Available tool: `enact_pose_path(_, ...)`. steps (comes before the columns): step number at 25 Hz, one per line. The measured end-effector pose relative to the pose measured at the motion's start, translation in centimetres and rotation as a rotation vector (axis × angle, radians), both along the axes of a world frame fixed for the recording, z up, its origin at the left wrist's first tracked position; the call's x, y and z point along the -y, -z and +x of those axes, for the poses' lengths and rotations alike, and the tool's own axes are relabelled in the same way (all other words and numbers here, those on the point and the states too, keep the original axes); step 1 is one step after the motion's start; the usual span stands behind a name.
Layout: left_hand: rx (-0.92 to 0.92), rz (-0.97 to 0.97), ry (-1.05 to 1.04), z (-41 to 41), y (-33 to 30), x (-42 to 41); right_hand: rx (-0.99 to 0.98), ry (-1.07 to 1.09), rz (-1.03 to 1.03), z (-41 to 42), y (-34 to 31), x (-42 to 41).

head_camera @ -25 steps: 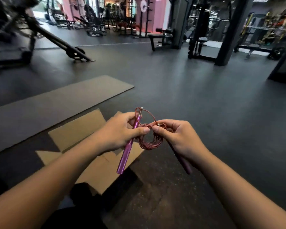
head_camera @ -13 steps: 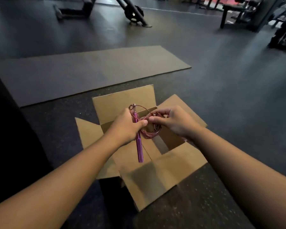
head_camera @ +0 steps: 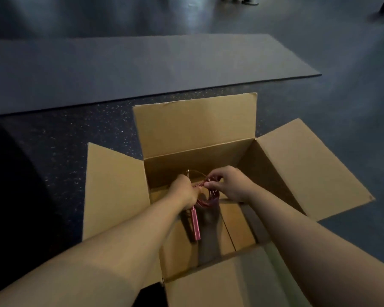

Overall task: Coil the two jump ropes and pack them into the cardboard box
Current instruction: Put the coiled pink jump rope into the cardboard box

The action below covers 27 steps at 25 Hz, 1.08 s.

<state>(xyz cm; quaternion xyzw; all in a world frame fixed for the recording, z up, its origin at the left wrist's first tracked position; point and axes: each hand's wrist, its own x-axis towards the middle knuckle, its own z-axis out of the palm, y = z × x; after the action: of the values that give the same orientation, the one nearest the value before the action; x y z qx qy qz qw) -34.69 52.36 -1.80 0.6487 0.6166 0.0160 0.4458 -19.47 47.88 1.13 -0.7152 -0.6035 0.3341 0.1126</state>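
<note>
Risk: uncoiling on release, loops being untied | coiled jump rope point(head_camera: 208, 197) held low inside cardboard box point(head_camera: 195, 127) | left hand point(head_camera: 183, 191) gripped round handle, right hand point(head_camera: 227, 185) fingers point(head_camera: 210, 185) pinching loops | second rope not seen

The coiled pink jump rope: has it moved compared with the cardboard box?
Yes. The coiled pink jump rope went from above the brown cardboard box down inside it.

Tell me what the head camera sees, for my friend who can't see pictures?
Two hands, left hand and right hand, hold a coiled pink jump rope down inside an open cardboard box. One pink handle hangs below the left hand. The box sits on a dark speckled floor near a grey mat.
</note>
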Motion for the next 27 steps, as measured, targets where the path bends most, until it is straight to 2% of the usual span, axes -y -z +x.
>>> enact_pose_path(5, 0.025, -0.028, -0.236, 1.2, 4.8, 0.0, 0.162, 0.013, -0.055, 0.6, 3.8, -1.4)
enact_pose_path(9, -0.027, 0.04, -0.444, 1.7, 5.8, 0.5, 0.155, 0.103, -0.042, 1.1, 5.6, -1.9)
enact_pose_path(12, -0.058, -0.017, -0.563, 1.3, 7.1, 0.3, 0.179, 0.123, -0.075, 0.8, 6.2, -2.4)
enact_pose_path(15, -0.016, -0.038, -0.603, 1.5, 11.0, -1.2, 0.208, 0.105, -0.097, 0.4, 6.5, -2.8)
enact_pose_path(27, 0.109, 0.034, -0.489, 1.5, 3.7, 0.4, 0.173, 0.103, -0.075, 0.2, 3.8, -0.6)
